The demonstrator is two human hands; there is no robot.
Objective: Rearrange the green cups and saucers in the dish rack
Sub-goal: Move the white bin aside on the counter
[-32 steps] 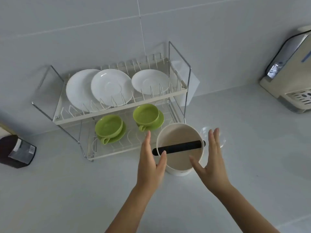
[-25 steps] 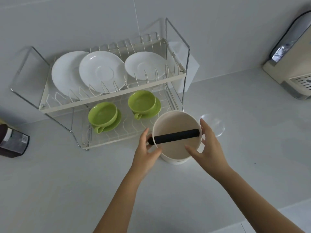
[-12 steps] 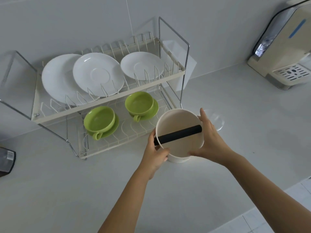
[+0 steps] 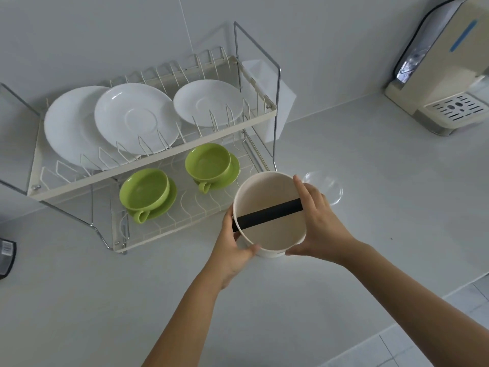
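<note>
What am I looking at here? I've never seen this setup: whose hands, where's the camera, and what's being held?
There is no machine: a person works bare-handed, filmed by one camera on their head looking down. The left hand and right hand grip a cream container with a black bar across its mouth, on a pale counter. Behind stands a two-tier dish rack: three white plates above, two green cups on green saucers below. A clear lid lies beside the container, an appliance far right.
</note>
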